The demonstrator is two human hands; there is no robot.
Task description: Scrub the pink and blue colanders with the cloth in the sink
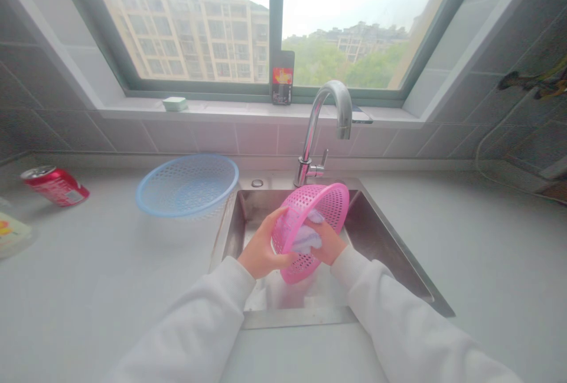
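Observation:
Over the sink (385, 241) a pink plastic colander (339, 203) is tilted on its side, its open mouth facing right. My left hand (264, 247) grips it from the left, thumb at the near rim and fingers behind the perforated wall. Inside the bowl my right hand (326, 240) is closed on a pale, whitish-lilac cloth (305, 240), which lies against the inner wall. Some of the right fingers are hidden by the cloth. Just behind the colander rises the chrome faucet (315, 117); no water is seen running from it.
Left of the sink sits a blue colander (188, 185). A red can (57, 185) lies on its side farther left, near a partly visible pale container (11, 234). On the windowsill are a soap-like green block (175, 104), a dark box (282, 79) and a flat phone-like object (362, 116).

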